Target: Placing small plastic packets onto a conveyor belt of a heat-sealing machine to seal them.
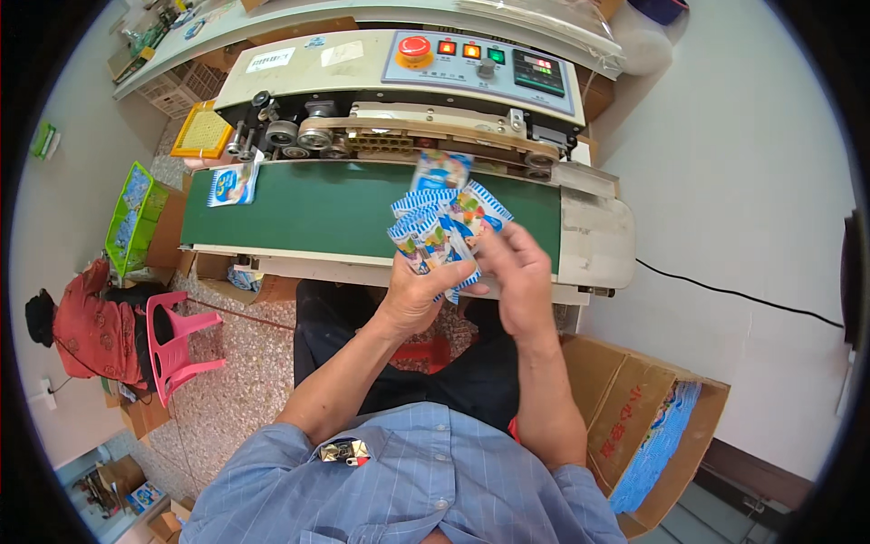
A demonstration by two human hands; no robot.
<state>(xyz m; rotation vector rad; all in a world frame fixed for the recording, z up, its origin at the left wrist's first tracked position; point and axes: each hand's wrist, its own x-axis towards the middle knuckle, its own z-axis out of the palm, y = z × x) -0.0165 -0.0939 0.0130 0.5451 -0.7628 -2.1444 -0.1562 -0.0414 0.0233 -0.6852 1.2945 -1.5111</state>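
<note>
Above the near side of the belt (317, 213), a fan of packets (435, 238), gripped in the left hand (417, 295) under a flattened thumb and touched along its right side by the half-curled right hand (520, 276), in a hold of unclear firmness. Probably light, soft and slick, apt to slide over one another and crease; best pinched by the flat striped ends, clear of the printed middle. Beyond, beside the sealer (317, 68), one more packet (442, 170), blurred.
</note>
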